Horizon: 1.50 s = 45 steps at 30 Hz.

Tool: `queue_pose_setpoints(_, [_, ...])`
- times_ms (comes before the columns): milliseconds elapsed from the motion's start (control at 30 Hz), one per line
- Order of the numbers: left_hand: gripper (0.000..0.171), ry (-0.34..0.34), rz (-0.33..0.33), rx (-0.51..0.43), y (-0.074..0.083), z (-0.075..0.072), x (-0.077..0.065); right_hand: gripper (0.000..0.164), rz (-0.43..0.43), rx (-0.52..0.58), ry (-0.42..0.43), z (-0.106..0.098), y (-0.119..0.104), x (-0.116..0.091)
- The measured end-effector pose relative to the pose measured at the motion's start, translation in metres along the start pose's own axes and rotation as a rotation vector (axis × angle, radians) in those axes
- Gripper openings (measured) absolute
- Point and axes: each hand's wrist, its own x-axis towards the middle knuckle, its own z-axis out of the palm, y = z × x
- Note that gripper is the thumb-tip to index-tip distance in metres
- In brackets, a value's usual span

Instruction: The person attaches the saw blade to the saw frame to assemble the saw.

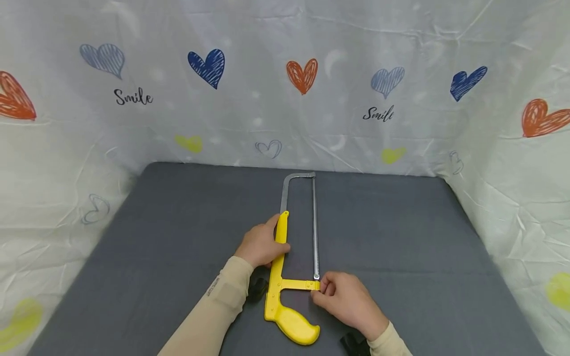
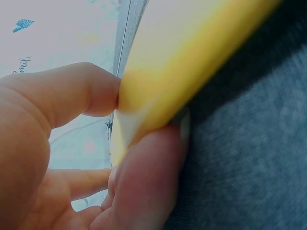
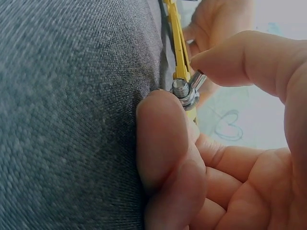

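Note:
A hacksaw (image 1: 295, 324) with a yellow handle and frame lies on the grey cloth, its silver front bow pointing away from me. Its blade (image 1: 314, 227) runs along the right side. My left hand (image 1: 260, 244) holds the yellow spine, thumb on one side and fingers on the other; the left wrist view shows this yellow bar (image 2: 177, 52) close up. At the near end of the blade, my right hand (image 1: 347, 299) pinches a metal wing nut (image 3: 193, 92) between thumb and fingers. A threaded bolt end (image 3: 181, 87) sticks out through the nut.
Grey cloth (image 1: 401, 232) covers the table beneath the saw. Pale sheets (image 1: 249, 118) printed with hearts and the word Smile hang behind it and at both sides. A black wrist device (image 1: 355, 343) shows at the right wrist.

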Motion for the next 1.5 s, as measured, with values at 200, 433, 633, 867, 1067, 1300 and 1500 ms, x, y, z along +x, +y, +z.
queue_pose_setpoints(200, [0.094, -0.002, -0.004, -0.005, 0.0002, 0.0002, 0.002, 0.021, -0.001, 0.002, 0.008, -0.0022, -0.0006, 0.0001])
queue_pose_setpoints(433, [0.093, -0.002, -0.006, -0.01, 0.0019, -0.0007, 0.0005, 0.019, 0.008, 0.015, 0.007, -0.0019, 0.0003, 0.0007])
queue_pose_setpoints(633, [0.093, -0.008, -0.002, -0.011, 0.0017, 0.0001, 0.0007, 0.017, 0.021, 0.025, -0.001, -0.0012, 0.0014, 0.0])
queue_pose_setpoints(867, [0.093, -0.01, 0.002, -0.005, 0.0019, 0.0003, 0.0001, 0.016, 0.012, 0.029, -0.005, -0.0015, 0.0022, 0.0004])
queue_pose_setpoints(1067, [0.092, -0.009, 0.0, -0.01, 0.0027, -0.001, -0.0015, 0.014, 0.016, 0.036, -0.01, -0.0015, 0.0009, 0.0009])
queue_pose_setpoints(1300, [0.092, -0.01, -0.002, -0.013, 0.0009, -0.0008, -0.0012, 0.012, 0.011, 0.041, -0.013, -0.0014, 0.0001, 0.0009])
queue_pose_setpoints(1500, [0.092, -0.009, 0.003, -0.008, 0.0007, -0.0011, 0.0001, 0.009, 0.001, 0.048, -0.013, -0.0023, 0.0005, 0.0002])
